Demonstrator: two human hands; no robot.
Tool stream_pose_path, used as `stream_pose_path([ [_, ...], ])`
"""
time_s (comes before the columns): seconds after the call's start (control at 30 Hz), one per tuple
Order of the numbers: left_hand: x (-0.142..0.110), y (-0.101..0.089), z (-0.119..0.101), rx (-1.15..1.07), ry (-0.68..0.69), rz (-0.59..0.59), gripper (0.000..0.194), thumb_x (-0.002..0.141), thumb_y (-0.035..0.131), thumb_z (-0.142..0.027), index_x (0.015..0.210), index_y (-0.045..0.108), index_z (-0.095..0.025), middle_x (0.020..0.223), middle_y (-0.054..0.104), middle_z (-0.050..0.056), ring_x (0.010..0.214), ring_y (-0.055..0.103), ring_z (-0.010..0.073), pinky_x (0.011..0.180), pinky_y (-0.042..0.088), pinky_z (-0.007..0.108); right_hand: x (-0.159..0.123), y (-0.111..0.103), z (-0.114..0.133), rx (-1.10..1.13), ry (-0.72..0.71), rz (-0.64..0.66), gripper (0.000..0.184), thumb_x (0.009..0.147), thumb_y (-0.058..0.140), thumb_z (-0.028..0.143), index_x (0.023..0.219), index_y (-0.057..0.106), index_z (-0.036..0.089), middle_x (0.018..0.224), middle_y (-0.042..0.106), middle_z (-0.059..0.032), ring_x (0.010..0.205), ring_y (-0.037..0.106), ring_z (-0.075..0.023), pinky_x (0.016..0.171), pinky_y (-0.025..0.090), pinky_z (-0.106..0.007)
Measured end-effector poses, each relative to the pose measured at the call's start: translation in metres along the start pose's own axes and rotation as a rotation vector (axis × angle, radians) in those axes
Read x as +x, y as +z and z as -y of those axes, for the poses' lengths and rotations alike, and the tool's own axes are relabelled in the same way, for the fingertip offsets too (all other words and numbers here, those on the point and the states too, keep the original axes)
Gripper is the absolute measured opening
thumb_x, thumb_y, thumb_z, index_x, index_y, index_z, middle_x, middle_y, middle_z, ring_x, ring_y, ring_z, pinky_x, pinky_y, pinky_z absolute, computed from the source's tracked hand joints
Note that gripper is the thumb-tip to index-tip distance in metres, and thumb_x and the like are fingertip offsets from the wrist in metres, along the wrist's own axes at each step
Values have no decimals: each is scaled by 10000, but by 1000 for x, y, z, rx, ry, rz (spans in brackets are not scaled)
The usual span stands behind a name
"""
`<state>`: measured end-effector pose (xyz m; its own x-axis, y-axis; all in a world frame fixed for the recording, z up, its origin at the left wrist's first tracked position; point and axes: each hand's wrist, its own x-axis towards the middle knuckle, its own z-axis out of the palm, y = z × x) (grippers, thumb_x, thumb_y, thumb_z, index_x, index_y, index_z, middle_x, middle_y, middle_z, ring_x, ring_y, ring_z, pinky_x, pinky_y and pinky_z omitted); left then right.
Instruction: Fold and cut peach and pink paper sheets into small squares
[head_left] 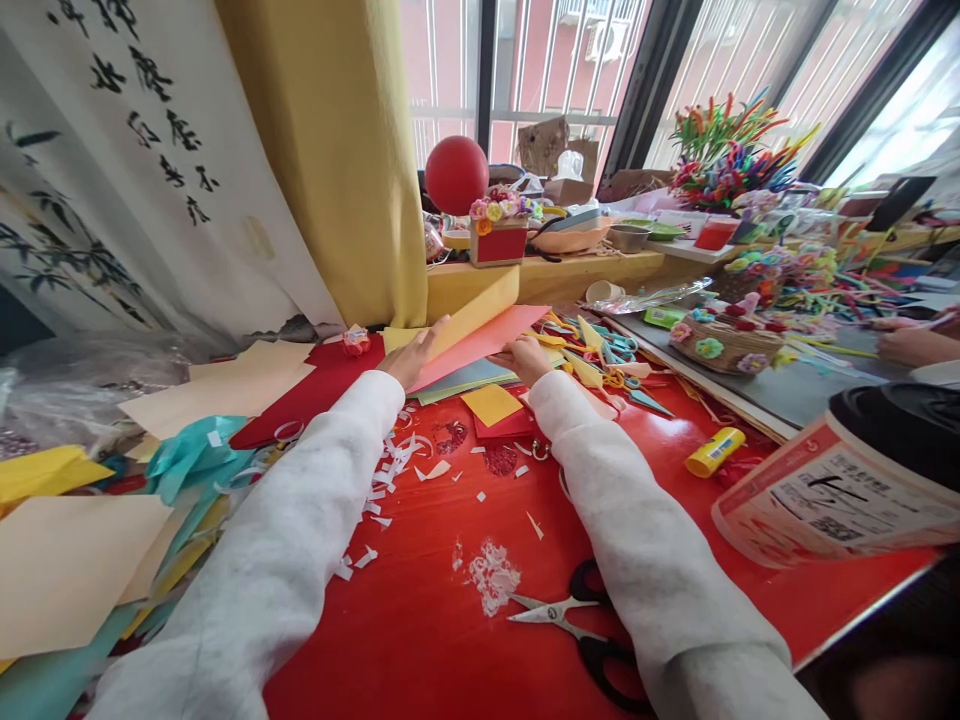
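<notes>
At the left, beige sheets lay loosely overlapped along our red worktop, probably to keep its middle workable. Our left hand had its grip closed on the left edge of the yellow sheet, which slanted up above the pink sheet, seemingly to part the two; both sat over the paper stack towards the back. Our right hand curled its fingers at the pink one's lower edge, perhaps to steady it; we could not tell whether they pinched it. Black-handled scissors rested blades apart near our right sleeve, within reach, beside paper scraps.
</notes>
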<state>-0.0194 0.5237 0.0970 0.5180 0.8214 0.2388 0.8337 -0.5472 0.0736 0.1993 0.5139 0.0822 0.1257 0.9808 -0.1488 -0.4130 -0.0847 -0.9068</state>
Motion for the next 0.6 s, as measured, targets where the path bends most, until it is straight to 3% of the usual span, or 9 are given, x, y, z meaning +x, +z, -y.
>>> stream_pose_path([
  [0.07,0,-4,3,-5,-33,-26,858,774,340,34,1407,-137,-295,1424,335,153,898,637,210,739,460,319,-2,1,13,8,-59,-32,291,882,522,306,1122,531,143,1102,568,-74,920,590,-177,764,514,-369],
  [0.17,2,-6,8,-25,-84,-28,775,840,341,-25,1405,-161,-194,1228,530,183,881,636,209,755,460,326,-10,0,43,15,-168,-87,165,875,532,217,995,568,110,906,619,-43,767,619,-134,652,543,-296],
  [0.23,4,-3,10,-44,-118,-6,679,885,348,-93,1420,-66,-158,1094,596,157,876,630,207,761,474,344,-22,-4,69,20,-258,-122,78,833,515,56,852,581,93,690,616,-18,658,626,-129,587,562,-275],
  [0.27,5,0,10,-55,-130,13,616,902,369,-146,1421,37,-158,1070,600,139,875,625,203,760,485,357,-30,-7,83,25,-310,-135,137,806,495,-3,797,580,104,614,602,-5,627,627,-131,574,571,-273],
  [0.4,8,13,6,-107,-84,154,381,871,499,-321,1219,459,-173,1147,551,89,946,583,196,793,501,404,-72,-21,131,62,-544,-160,263,758,434,-68,692,565,150,591,641,4,610,643,-123,628,595,-265],
  [0.5,10,17,1,-137,8,275,332,857,521,-320,1152,519,-167,1193,532,90,1022,550,212,850,473,433,-98,-26,150,116,-664,-150,295,751,414,-78,706,567,171,645,677,1,668,665,-130,717,592,-271],
  [0.6,12,14,0,-156,23,341,345,853,526,-329,1155,518,-163,1208,523,92,1046,538,224,869,458,448,-109,-26,155,182,-694,-142,310,761,390,-87,708,548,174,641,678,4,705,674,-131,789,575,-279],
])
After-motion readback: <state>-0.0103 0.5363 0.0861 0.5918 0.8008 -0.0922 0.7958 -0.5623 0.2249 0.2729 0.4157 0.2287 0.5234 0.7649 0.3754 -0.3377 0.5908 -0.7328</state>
